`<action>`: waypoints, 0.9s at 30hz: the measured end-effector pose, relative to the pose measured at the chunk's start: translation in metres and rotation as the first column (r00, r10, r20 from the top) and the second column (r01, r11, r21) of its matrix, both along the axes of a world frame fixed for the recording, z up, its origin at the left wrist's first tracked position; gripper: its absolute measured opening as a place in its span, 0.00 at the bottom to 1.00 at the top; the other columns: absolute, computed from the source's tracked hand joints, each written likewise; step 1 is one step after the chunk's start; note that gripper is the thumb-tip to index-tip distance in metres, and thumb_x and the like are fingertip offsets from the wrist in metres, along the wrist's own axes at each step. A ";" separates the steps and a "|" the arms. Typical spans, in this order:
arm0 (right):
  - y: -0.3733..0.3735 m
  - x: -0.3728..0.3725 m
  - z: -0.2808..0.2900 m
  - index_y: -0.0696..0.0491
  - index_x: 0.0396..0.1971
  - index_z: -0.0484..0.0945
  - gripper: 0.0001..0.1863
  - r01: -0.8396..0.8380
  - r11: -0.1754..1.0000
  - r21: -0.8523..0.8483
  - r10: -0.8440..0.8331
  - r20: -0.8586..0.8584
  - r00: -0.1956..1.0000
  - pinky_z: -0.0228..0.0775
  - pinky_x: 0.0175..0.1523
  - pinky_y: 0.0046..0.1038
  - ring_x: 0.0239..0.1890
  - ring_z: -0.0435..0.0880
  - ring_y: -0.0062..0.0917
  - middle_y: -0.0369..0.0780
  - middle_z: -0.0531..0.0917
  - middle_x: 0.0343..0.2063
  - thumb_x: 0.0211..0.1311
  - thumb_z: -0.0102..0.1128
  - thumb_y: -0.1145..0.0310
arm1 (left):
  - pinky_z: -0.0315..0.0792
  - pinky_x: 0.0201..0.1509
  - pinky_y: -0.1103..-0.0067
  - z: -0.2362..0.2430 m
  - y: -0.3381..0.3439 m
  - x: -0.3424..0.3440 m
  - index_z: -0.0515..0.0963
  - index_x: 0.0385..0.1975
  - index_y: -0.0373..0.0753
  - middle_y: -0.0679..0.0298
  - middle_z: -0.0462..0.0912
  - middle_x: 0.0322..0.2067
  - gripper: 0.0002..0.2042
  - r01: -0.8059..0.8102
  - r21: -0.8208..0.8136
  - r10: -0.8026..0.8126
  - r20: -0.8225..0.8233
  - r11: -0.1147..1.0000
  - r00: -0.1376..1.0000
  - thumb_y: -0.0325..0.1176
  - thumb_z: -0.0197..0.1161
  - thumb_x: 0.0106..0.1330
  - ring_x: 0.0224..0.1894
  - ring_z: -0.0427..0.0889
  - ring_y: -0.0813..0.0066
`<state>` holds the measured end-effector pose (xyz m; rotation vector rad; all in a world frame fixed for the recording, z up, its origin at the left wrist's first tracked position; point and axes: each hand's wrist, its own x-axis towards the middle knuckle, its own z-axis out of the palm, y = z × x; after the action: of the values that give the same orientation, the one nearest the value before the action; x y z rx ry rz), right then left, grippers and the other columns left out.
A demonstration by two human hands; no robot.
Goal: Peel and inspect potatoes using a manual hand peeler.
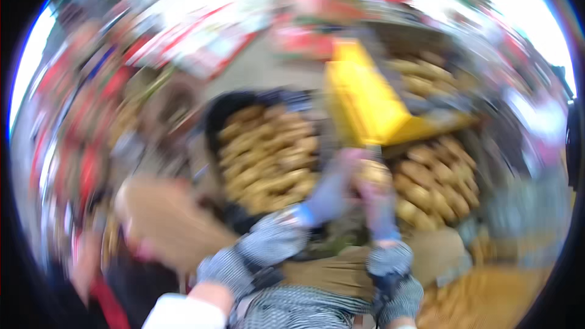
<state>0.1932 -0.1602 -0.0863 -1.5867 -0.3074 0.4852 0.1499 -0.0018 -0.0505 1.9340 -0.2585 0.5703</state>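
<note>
Both my hands wear purple-blue gloves and meet in front of me. A rounded, tan-yellow potato shows at the fingertips of my right hand, which is closed on it. Close beside it on the left is my left hand, its fingers smeared by motion, so its grip is unclear. A dark tub full of similar potatoes stands left of my hands. Just to the right lies another heap of potatoes. My forearms are covered by checked grey-white sleeves.
Beyond my hands stands a yellow container, with more potatoes behind it to the right. A blurred tan shape lies at left. White-and-red sacks rest farther off on grey floor. A yellow-orange surface fills the lower right.
</note>
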 end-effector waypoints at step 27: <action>0.040 0.012 -0.064 0.50 0.59 0.70 0.25 -0.055 0.998 -0.030 0.046 -0.237 0.970 0.70 0.40 0.24 0.38 0.76 0.21 0.40 0.77 0.50 0.67 0.50 0.53 | 0.58 0.63 0.57 -0.112 0.295 -0.464 0.51 0.68 0.43 0.42 0.66 0.57 0.40 -0.397 0.916 0.873 -0.236 0.053 -0.426 0.47 0.60 0.56 0.61 0.65 0.46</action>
<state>0.2055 -0.1199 -0.1500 -1.5404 -0.1586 0.7160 -0.3142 0.2931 -0.1628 2.2578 2.2405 0.0018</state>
